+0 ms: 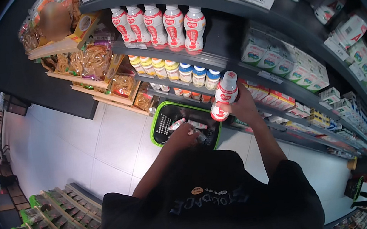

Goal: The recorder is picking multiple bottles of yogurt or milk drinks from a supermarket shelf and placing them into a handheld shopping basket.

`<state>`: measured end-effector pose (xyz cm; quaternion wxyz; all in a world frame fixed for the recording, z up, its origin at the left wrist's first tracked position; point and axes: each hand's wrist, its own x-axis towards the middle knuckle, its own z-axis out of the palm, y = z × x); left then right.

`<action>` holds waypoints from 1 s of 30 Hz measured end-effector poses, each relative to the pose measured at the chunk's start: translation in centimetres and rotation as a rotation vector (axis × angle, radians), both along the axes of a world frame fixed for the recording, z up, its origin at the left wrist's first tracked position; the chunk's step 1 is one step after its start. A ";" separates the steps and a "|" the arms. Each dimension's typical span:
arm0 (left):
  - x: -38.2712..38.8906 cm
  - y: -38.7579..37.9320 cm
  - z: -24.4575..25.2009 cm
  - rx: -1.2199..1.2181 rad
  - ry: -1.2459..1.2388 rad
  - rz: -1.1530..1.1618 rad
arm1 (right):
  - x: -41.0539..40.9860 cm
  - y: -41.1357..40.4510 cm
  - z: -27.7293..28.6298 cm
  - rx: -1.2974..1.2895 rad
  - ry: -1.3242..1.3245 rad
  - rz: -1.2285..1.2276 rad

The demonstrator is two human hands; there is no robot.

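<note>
In my right hand (243, 105) is a white plastic drink bottle (225, 95) with a red and white label, held roughly upright and slightly tilted beside the shelf edge. My left hand (184, 136) is over a black shopping basket with a green rim (152, 127), low in front of me. Its fingers are bent near a clear, crinkled object (200, 136); whether they grip it cannot be told. Small white and pink bottles (197, 124) lie in the basket. Matching red and white bottles (174, 27) stand in a row on the shelf above.
Dark shelves (228, 58) curve along the front and right, with yellow-labelled bottles (160, 68) and milk cartons (272, 61). Bagged snacks (92, 58) fill wooden trays at the upper left. A rack of green packets (57, 228) stands at the lower left, beside the tiled floor (110, 138).
</note>
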<state>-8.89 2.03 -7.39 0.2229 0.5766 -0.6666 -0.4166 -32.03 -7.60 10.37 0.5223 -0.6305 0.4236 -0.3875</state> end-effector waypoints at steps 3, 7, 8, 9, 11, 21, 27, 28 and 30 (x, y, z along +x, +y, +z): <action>2.4 0.7 -2.8 0.271 0.036 0.093 | -1.2 -1.6 2.1 -0.116 0.163 0.016; 8.4 5.5 -13.2 0.492 0.024 0.421 | -0.1 -3.9 5.6 -0.443 0.242 0.012; 11.4 8.6 -18.1 0.164 -0.024 0.188 | 0.2 -4.5 6.8 -0.562 0.284 -0.007; 11.9 9.7 -18.8 0.304 -0.355 0.108 | 0.0 -5.2 7.0 -0.674 0.345 -0.044; 12.7 14.4 -21.6 0.640 -0.293 0.726 | -0.3 -6.6 8.3 -0.776 0.408 -0.038; 10.8 22.5 -23.3 1.100 -0.150 0.529 | 1.8 -13.7 6.7 -0.773 0.445 -0.101; 10.4 21.7 -24.1 0.996 -0.171 0.488 | 3.0 -16.7 4.6 -0.412 0.141 -0.089; 10.5 21.8 -24.2 0.989 -0.174 0.486 | 3.3 -16.6 4.7 -0.403 0.187 -0.136; 10.8 22.0 -24.3 0.977 -0.181 0.477 | 3.8 -16.9 4.4 -0.431 0.225 -0.180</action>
